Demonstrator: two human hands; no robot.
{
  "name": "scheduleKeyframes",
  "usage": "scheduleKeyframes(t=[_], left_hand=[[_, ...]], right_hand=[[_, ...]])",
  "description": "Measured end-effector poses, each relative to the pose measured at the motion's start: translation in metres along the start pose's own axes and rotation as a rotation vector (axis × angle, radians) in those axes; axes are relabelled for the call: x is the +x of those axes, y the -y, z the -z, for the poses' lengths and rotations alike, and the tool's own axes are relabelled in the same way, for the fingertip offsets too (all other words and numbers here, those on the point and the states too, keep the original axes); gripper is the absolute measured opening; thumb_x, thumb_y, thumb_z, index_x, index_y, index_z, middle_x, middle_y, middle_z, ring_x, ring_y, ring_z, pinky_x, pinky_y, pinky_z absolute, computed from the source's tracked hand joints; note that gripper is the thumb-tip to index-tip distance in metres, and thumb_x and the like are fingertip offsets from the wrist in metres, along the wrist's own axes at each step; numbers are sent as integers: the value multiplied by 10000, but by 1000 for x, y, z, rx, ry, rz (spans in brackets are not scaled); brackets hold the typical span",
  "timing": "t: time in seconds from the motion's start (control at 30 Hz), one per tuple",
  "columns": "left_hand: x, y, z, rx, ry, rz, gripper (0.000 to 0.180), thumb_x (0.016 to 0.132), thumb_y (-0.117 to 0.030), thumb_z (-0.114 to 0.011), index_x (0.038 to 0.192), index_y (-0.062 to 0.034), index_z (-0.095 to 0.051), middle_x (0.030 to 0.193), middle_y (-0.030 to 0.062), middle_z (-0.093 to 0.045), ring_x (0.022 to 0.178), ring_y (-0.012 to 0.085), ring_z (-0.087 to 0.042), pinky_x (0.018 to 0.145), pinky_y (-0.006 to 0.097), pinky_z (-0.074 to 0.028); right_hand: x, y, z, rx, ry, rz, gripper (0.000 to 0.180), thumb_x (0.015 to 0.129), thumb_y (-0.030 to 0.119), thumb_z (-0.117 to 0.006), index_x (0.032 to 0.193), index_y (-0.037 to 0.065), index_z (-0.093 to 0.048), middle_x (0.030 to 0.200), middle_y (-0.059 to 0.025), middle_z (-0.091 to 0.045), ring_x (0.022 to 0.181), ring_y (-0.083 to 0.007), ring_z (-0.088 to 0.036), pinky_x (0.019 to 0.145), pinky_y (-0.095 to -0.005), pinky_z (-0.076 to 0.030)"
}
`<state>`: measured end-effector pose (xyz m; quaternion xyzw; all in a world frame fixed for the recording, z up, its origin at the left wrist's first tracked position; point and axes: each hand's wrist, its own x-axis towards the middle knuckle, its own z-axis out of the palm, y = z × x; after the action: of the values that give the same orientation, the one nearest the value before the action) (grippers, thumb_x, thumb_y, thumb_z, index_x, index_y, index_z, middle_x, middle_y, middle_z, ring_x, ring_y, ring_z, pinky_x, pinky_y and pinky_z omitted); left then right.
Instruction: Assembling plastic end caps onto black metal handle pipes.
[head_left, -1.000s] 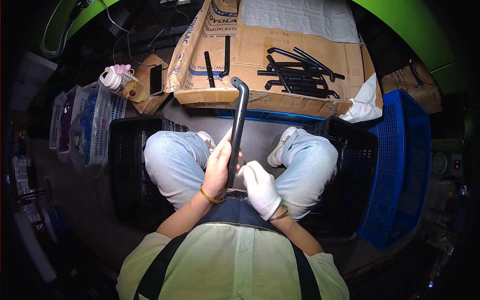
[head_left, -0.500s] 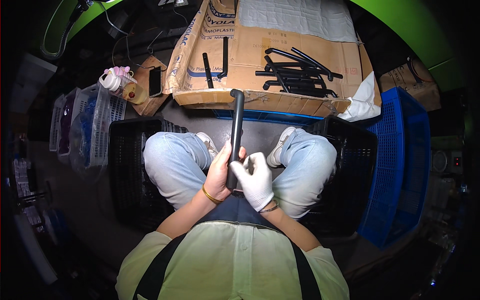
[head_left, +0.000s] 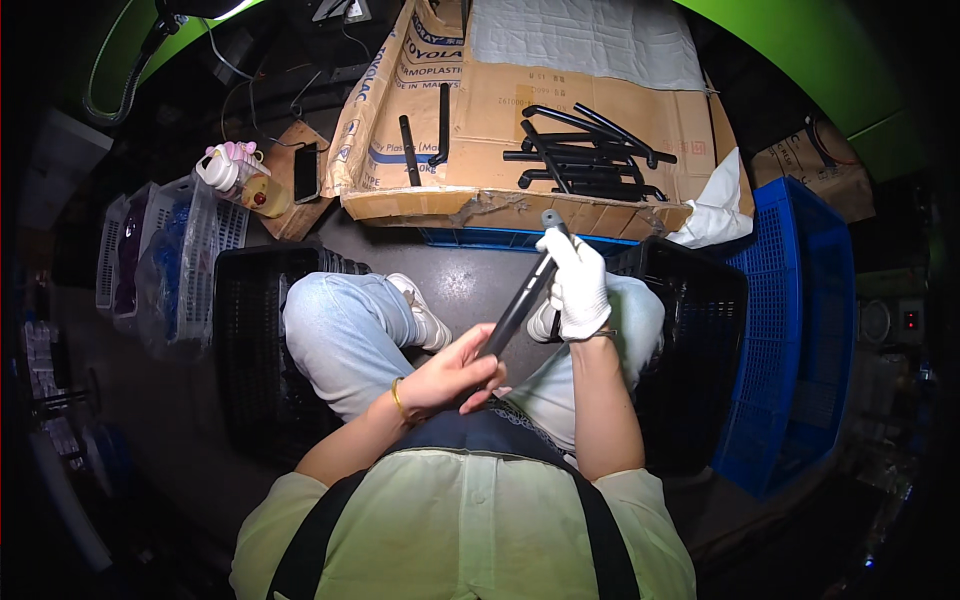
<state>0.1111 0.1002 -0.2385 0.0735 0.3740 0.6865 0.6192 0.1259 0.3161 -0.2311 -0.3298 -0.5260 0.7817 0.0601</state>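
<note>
A black tube (head_left: 521,303) slants up and to the right above my lap, held by both hands. My bare left hand (head_left: 457,378), with a yellow bangle at its wrist, is closed round the lower end. Near the upper end my right hand (head_left: 577,283), in a white glove, grips the same tube. A flat grey tip with a small hole shows beyond the glove. Just ahead, on the cardboard (head_left: 480,120), lies a pile of similar black tubes (head_left: 590,150), some with bent ends. Two more tubes (head_left: 443,125) lie apart to its left.
Black crates (head_left: 232,340) stand at both sides of my legs, and a blue crate (head_left: 775,340) stands farther right. At the left are a drink bottle (head_left: 245,185), a phone (head_left: 306,174) and white baskets (head_left: 233,220). Crumpled white sheeting (head_left: 715,205) hangs at the cardboard's right corner.
The tube has gone from nearly upright to slanting right, its bent top end no longer showing. My right hand has moved up and right to the tube's far end; my left stays low.
</note>
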Motion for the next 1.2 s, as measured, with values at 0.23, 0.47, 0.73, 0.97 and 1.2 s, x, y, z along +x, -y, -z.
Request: scheduleKeyframes(t=[0.23, 0.47, 0.73, 0.97, 1.2], left_hand=[[-14, 0, 44, 623, 80, -105, 611, 1004, -245, -486, 1510, -110, -172, 1013, 73, -548, 882, 153, -581, 817, 320, -490], [-2, -38, 15, 230, -6, -66, 619, 998, -496, -390, 1507, -171, -256, 822, 33, -511, 620, 88, -542, 506, 211, -451], [5, -11, 16, 402, -262, -121, 311, 1021, -264, -466, 1288, -106, -474, 782, -9, -487, 614, 61, -510, 532, 214, -444], [3, -19, 6, 838, -329, -179, 284, 993, -223, -523, 1255, -115, -510, 826, 36, -601, 671, 104, -566, 637, 262, -480], [1, -19, 5, 948, -352, -193, 273, 979, -216, -540, 1235, -122, -538, 839, 80, -633, 727, 141, -619, 685, 300, -495]], right_hand=[[-27, -16, -8, -13, 305, -38, 188, 961, 237, -567, 1004, 71, -644, 563, 108, -430, 423, 21, -331, 378, -173, -221], [-60, -48, -23, -212, 455, 39, 167, 927, 133, -594, 1013, -11, -599, 816, -17, -612, 758, -74, -559, 707, -245, -460], [-86, -35, -11, -408, 227, 86, 207, 1001, 197, -445, 949, 46, -576, 696, -59, -600, 634, -191, -612, 618, -326, -481], [-87, -33, -17, -773, 227, 380, 146, 953, 188, -487, 932, 76, -579, 792, -162, -646, 761, -385, -638, 646, -459, -490], [-87, -33, -16, -845, 262, 349, 146, 950, 201, -484, 919, 87, -570, 757, -180, -639, 724, -399, -628, 628, -490, -476]])
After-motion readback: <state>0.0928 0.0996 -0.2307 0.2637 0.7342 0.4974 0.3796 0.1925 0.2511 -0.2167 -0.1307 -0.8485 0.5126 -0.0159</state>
